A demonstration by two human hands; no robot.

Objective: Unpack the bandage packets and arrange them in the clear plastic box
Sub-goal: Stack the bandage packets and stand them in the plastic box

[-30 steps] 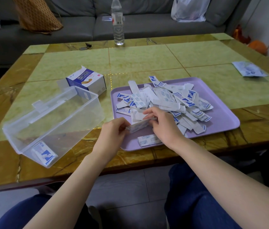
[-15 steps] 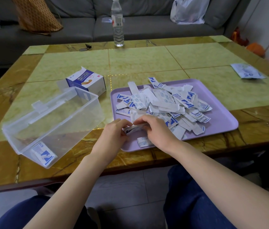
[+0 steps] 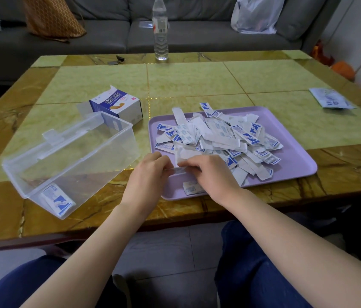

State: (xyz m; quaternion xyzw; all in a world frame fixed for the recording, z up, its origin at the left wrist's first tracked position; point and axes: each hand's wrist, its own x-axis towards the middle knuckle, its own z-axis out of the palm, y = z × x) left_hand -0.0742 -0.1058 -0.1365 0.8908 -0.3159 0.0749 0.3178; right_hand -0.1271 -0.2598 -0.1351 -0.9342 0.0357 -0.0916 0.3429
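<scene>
Left hand (image 3: 150, 172): the fingers are curled inward and one end of a thin bundle (image 3: 178, 170) of packets is pinched above the near left corner of the tray (image 3: 295, 152).
Right hand (image 3: 210, 174): the other end of the same bundle is gripped with bent fingers; how many packets are held cannot be told.
Bandage packets (image 3: 219, 138): most are heaped loosely on the tray. A small stack (image 3: 56, 200) is already laid in the near corner of the clear plastic box (image 3: 75, 152), which is set on the surface (image 3: 197, 81) left of the tray.
Slip risk: the bundle could be fanned out and dropped if the pinch is loosened on the way to the box, since the wrappers look slick.
Disorder risk: the stack in the box could be toppled if the bundle is dropped rather than laid, and the heap could be swept over the low rim by a wrist.
Box risk: the box looks light and could be pushed along the polished surface.
Packets: flat, narrow paper strips, white with blue print.
Box: thin, transparent and hard-walled.
Tray: smooth lilac plastic with a shallow raised rim and rounded corners.
Surface: glossy, with a green and brown stone pattern.
</scene>
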